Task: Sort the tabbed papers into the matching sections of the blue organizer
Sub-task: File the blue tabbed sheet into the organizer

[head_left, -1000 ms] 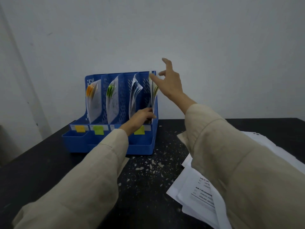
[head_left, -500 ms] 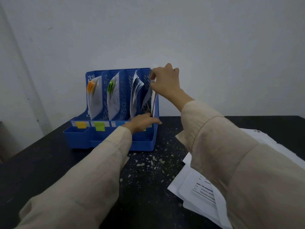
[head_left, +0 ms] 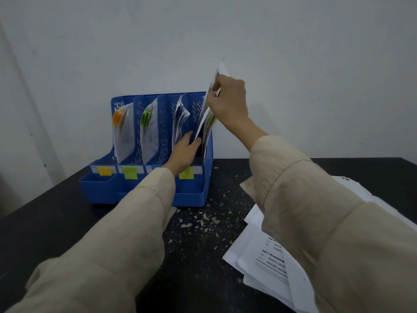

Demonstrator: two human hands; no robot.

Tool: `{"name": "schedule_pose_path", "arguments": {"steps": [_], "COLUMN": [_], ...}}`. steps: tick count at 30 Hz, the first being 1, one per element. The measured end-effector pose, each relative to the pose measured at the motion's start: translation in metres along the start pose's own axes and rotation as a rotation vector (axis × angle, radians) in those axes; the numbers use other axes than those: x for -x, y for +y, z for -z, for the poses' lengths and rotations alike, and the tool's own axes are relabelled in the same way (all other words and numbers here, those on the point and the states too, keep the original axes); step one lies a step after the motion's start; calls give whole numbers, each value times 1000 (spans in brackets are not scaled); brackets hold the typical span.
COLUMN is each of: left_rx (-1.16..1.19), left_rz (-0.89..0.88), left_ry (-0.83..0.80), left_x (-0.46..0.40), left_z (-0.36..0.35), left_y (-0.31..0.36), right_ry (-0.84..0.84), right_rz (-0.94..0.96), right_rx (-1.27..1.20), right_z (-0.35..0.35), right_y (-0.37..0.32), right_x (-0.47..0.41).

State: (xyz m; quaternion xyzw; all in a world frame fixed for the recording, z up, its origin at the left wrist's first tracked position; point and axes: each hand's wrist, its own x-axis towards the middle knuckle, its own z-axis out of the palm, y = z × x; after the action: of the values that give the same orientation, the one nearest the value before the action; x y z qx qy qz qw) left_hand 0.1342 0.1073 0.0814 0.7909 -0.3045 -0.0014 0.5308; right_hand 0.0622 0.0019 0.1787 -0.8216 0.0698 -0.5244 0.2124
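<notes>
The blue organizer (head_left: 102,188) stands at the table's back, against the wall. Its sections hold orange-tabbed papers (head_left: 120,129), green-tabbed papers (head_left: 149,129), a dark bundle (head_left: 179,120) and yellow-green-tabbed papers (head_left: 208,127). Coloured labels mark the front rail. My right hand (head_left: 228,102) pinches the top of a sheet (head_left: 222,68) that sticks up out of the rightmost section. My left hand (head_left: 184,150) reaches into that section low down, its fingers against the papers' lower part.
A loose pile of printed white papers (head_left: 266,256) lies on the black table (head_left: 45,222) at the right, partly under my right sleeve. White specks dot the table in front of the organizer. A plain wall is close behind.
My right hand closed on the sheet's top and lifted it up and to the right, out of the rightmost section. My left hand moved up from the front rail into that section.
</notes>
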Motion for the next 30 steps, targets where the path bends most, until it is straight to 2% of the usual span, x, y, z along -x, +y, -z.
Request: {"name": "schedule_pose_path", "arguments": {"steps": [5, 10, 14, 16, 17, 20, 22, 30], "left_rx": [-55, -218, -148, -214, -166, -33, 26, -244], "left_rz": [-63, 43, 217, 210, 229, 110, 106, 209], "left_ry": [64, -96, -191, -210, -217, -222, -297, -372], "left_x": [3, 1, 3, 1, 1, -1, -2, -6], "left_z": [3, 1, -1, 0, 2, 2, -3, -18], "left_y": [-7, -17, -7, -5, -3, -1, 3, 2], "right_ry": [-128, -214, -243, -266, -279, -307, -315, -313], "right_rz": [1, 70, 114, 114, 113, 132, 153, 177], "right_rx": [142, 306, 373, 386, 390, 401, 424, 513], "right_z": [-3, -9, -13, -12, -12, -14, -15, -24], "right_y": [3, -1, -7, -10, -11, -12, -13, 2], "right_x": [7, 12, 14, 14, 14, 12, 11, 21]}}
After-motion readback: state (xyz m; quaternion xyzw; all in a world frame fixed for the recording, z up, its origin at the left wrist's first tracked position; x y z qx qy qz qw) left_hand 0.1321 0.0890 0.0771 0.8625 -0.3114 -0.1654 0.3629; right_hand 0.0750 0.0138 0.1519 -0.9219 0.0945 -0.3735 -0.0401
